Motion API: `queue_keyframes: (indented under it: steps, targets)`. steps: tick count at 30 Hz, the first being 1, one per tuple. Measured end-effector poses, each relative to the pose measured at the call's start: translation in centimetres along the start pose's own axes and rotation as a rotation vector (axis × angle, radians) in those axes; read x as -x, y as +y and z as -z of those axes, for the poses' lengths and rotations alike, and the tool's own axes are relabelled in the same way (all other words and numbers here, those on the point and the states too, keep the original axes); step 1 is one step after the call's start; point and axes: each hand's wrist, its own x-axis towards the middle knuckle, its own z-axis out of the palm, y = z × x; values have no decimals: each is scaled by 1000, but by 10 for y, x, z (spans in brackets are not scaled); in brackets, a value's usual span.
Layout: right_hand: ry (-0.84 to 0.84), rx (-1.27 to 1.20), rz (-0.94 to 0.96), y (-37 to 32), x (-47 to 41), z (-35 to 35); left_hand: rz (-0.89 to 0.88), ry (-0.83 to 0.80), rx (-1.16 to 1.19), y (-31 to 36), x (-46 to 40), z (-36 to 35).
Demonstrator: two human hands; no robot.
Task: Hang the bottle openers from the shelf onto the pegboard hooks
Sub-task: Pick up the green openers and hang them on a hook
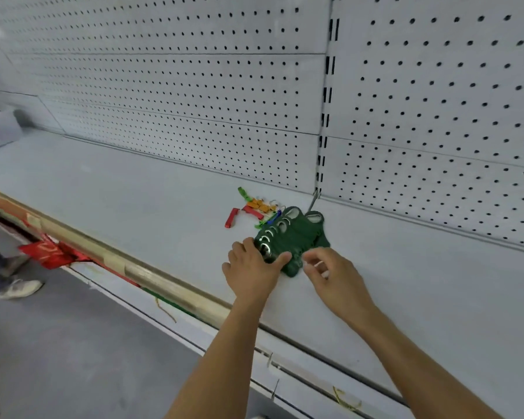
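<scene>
The left hand (253, 263) is gripping the near end of a row of dark green bottle openers (291, 237), thumb stretched along the front of the stack and fingers wrapped over its left side. The openers are packed face to face, their metal rings showing along the top, and they are sitting strung on a thin metal hook (313, 202) that is running from the stack up to the slotted upright of the pegboard (194, 86), just right of the frame's centre. The right hand (330, 270) is sitting just right of the stack's near end, fingers curled and pinching something pale and small; what it is cannot be told, nor whether the fingertips are touching the green openers.

Behind the stack, toward the centre of the frame, loose openers (254, 208) in red, orange, green and blue are lying scattered on the pale shelf (133, 189). A brass-coloured rail (152, 279) is edging the shelf front, crossing from the left edge down toward the bottom centre. At the far left a person's shoe (18, 287) is standing on the grey floor (58, 343).
</scene>
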Motion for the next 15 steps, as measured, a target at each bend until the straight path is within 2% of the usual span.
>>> queue_keyframes:
  steps: [4,8,11,15]
  targets:
    - [29,107,3,-16,-22,-21,-56,-110,91,-25,-25,5]
    - [17,323,-8,-33,-37,-42,-192,-273,318,-56,-49,22]
    - [19,470,-29,-44,-42,-55,-308,-404,308,-69,-65,36]
    - [20,591,-89,-57,-46,-69,-298,-481,346,-73,-81,42]
